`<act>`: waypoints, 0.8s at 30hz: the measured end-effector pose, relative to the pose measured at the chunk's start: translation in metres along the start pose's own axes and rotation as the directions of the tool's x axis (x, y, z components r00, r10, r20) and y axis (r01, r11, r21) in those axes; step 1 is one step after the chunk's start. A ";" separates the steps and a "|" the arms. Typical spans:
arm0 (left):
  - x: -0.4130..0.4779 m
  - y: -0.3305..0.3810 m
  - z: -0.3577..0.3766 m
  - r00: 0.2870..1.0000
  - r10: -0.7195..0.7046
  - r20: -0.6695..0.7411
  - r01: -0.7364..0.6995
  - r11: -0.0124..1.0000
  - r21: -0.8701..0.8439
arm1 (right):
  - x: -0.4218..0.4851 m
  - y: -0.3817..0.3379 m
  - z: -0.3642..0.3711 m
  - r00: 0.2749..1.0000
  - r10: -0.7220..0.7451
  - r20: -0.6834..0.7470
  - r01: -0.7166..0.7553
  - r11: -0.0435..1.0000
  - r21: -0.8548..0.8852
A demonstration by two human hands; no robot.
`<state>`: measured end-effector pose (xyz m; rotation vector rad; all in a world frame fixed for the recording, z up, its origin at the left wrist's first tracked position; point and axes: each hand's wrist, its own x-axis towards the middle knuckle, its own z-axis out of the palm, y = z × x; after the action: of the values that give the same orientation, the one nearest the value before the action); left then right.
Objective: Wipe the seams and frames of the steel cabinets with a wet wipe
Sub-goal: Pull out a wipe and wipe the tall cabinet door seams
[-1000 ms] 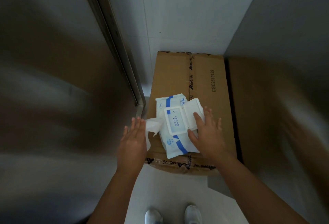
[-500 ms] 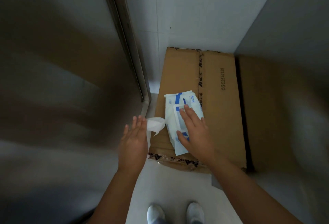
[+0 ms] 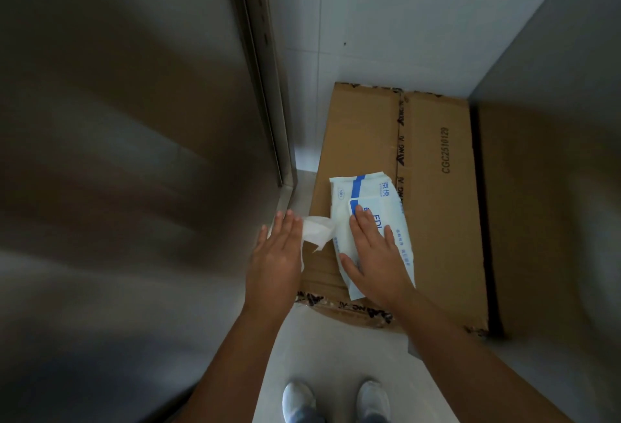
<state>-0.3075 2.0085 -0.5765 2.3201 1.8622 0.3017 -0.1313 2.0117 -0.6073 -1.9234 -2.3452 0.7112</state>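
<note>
A white and blue wet wipe pack (image 3: 366, 200) lies on a cardboard box (image 3: 433, 194). My right hand (image 3: 376, 254) presses flat on the pack's lid with straight fingers. A white wet wipe (image 3: 317, 231) sticks out from the thumb side of my left hand (image 3: 275, 258), which holds it just left of the pack; the thumb is hidden under the palm. The steel cabinet door (image 3: 127, 153) fills the left side, and its frame edge and seam (image 3: 265, 86) run down to the floor beside my left hand.
A second steel surface (image 3: 554, 120) stands on the right, reflecting the box. White tiled wall (image 3: 386, 19) is behind the box. My two shoes (image 3: 336, 399) stand on the pale floor in the narrow gap between the cabinets.
The pack's flip lid was open a second ago; my right hand pushed it down and now lies flat on it. My left hand kept the wipe and barely moved.
</note>
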 end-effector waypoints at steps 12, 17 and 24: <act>0.010 0.005 0.003 0.993 -0.036 0.108 0.039 0.999 -0.024 | 0.002 0.008 0.019 0.997 0.007 -0.072 -0.012 0.998 -0.064; 0.013 0.010 -0.009 0.985 -0.059 0.164 0.069 0.996 -0.054 | 0.002 0.007 0.018 0.998 0.041 -0.038 -0.043 0.997 -0.067; 0.015 0.021 -0.030 0.980 -0.083 0.179 0.087 0.996 -0.015 | 0.002 0.006 0.006 1.000 0.005 0.017 -0.004 0.998 -0.066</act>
<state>-0.2922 2.0181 -0.5417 2.1663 1.8534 0.0997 -0.1280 2.0129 -0.6152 -1.9563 -2.4051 0.6606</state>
